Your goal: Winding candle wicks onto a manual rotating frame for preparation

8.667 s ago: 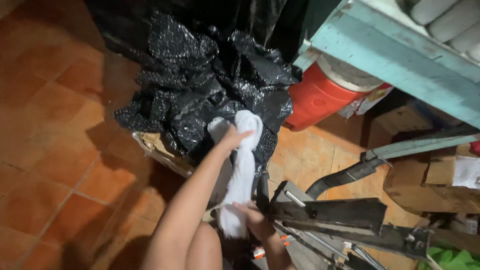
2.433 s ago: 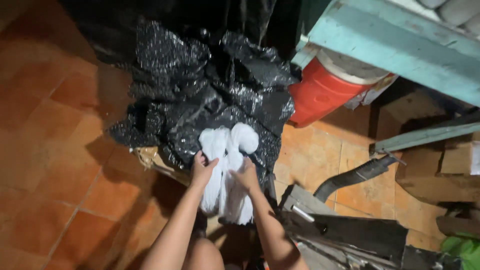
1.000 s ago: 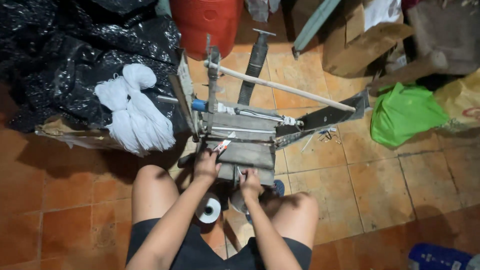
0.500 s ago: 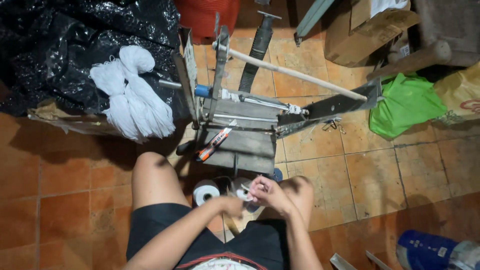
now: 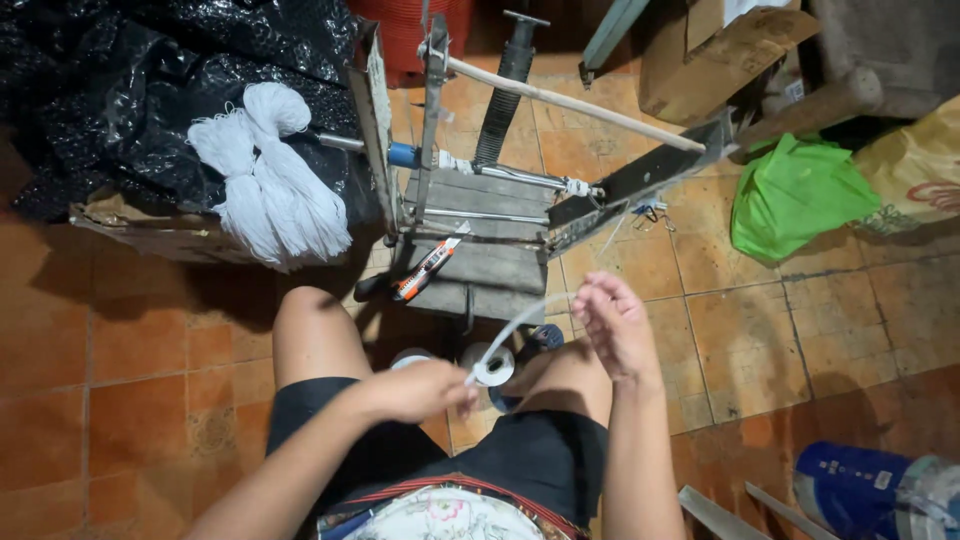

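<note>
From the head view I see my left hand [image 5: 415, 388] pinching one end of a white strip [image 5: 515, 328], whose long axis rises toward two o'clock to my right hand [image 5: 612, 325], fingers loosely curled around its far end. The tape roll [image 5: 488, 364] sits on the floor [image 5: 140, 360] just beside the left hand, with a box cutter [image 5: 428, 268] on the wooden frame [image 5: 480, 260] at twelve o'clock.

Single view only, worn on the head, so no second view overlapped it. It looked almost straight down from above the seated person, close over the lap; forearms entered from the bottom edge, the left hand [image 5: 415, 388] and right hand [image 5: 612, 325] sat low in the centre. Forward of the person ran toward the top of the frame, where the grey wooden frame [image 5: 480, 262] lay just beyond the knees. Black plastic sheeting [image 5: 130, 90] filled the upper left corner, a green bag [image 5: 795, 195] the right; tiled floor [image 5: 760, 330] lay all around.
</note>
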